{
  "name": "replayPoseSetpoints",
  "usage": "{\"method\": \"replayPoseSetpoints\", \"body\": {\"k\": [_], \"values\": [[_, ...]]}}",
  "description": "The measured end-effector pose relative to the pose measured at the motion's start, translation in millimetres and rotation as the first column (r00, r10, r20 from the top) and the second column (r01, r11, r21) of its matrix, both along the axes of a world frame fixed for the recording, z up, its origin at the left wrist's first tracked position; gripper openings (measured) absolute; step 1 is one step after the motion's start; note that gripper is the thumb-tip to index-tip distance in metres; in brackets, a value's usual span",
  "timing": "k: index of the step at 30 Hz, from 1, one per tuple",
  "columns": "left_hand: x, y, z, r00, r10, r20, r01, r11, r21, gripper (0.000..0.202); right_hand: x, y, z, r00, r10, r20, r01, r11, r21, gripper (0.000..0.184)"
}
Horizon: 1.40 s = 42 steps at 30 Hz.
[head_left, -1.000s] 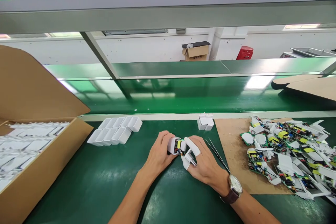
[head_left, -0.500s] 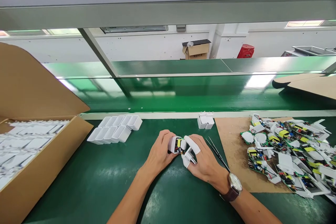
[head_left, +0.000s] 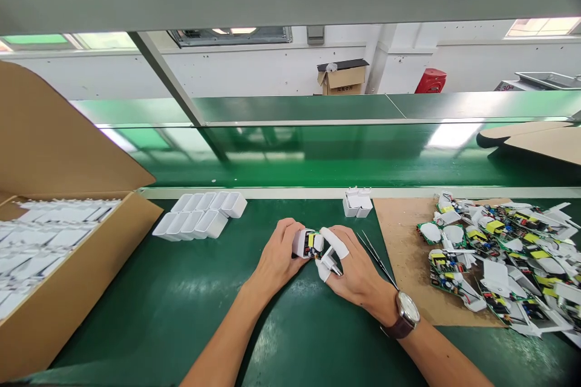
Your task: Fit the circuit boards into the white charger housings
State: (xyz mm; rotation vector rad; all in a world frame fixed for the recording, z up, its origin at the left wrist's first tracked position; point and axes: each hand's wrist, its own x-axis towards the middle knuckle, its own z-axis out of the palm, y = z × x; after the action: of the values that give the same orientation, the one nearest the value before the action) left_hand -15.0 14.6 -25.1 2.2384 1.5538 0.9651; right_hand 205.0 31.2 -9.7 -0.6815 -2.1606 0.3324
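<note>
My left hand (head_left: 278, 257) is wrapped round a small white charger housing (head_left: 301, 242) on the green table. A circuit board with a yellow part (head_left: 311, 242) sticks out of the housing's open end. My right hand (head_left: 355, 267), with white finger cots on thumb and forefinger and a watch on the wrist, pinches that board and its white plug cap (head_left: 325, 263). The two hands meet at the housing, just in front of me.
Two rows of empty white housings (head_left: 200, 215) lie to the left. An open cardboard box (head_left: 68, 278) of white parts stands at far left. Tweezers (head_left: 374, 257) lie beside my right hand. A cardboard sheet (head_left: 403, 254) carries a heap of circuit boards (head_left: 499, 260). Two white pieces (head_left: 357, 202) stand near the conveyor belt (head_left: 318, 157).
Both hands have kept their hold on the housing and board, with only small finger shifts. The view has tilted slightly, so everything sits a little higher in the picture.
</note>
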Motion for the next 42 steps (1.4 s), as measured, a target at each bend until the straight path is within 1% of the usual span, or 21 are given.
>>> {"method": "replayPoseSetpoints", "body": {"k": [7,12,16,20,25,32,38,42], "values": [[1.5,-0.7,1.1,0.999,0.013,-0.032,-0.013,1.0,0.009,0.037,0.7,-0.1,3.6,1.0,-0.006,0.019,0.006,1.0,0.001,0.078],[2.6,0.0,-0.2,0.997,0.031,-0.067,-0.027,0.998,0.063,0.036,1.2,2.1,-3.4,1.0,0.026,0.009,-0.026,1.0,-0.001,0.082],[2.4,0.6,-0.8,0.997,0.028,-0.075,-0.022,0.997,0.078,0.036,2.1,4.0,-6.7,1.0,0.029,0.01,-0.029,1.0,0.002,0.083],[2.8,0.6,-1.6,0.997,0.018,-0.072,-0.013,0.997,0.071,0.037,3.0,4.6,-6.5,0.999,0.033,0.004,-0.033,0.999,0.003,0.083],[4.2,0.2,-3.2,0.997,0.032,-0.067,-0.026,0.996,0.084,0.039,4.4,4.9,-5.2,0.999,0.049,-0.005,-0.049,0.999,0.007,0.084],[4.9,1.4,-4.4,0.999,0.0,-0.043,0.005,0.994,0.108,0.041,6.4,5.7,-1.3,0.999,0.043,-0.004,-0.043,0.998,0.034,0.081],[6.6,1.8,-1.8,0.999,-0.028,-0.02,0.031,0.993,0.117,0.041,5.7,4.7,-0.9,0.999,0.054,-0.009,-0.054,0.999,0.003,0.077],[8.6,1.1,0.5,1.0,-0.004,-0.001,0.004,0.995,0.104,0.042,5.1,3.7,2.5,0.999,0.047,-0.005,-0.047,0.998,0.037,0.076]]}}
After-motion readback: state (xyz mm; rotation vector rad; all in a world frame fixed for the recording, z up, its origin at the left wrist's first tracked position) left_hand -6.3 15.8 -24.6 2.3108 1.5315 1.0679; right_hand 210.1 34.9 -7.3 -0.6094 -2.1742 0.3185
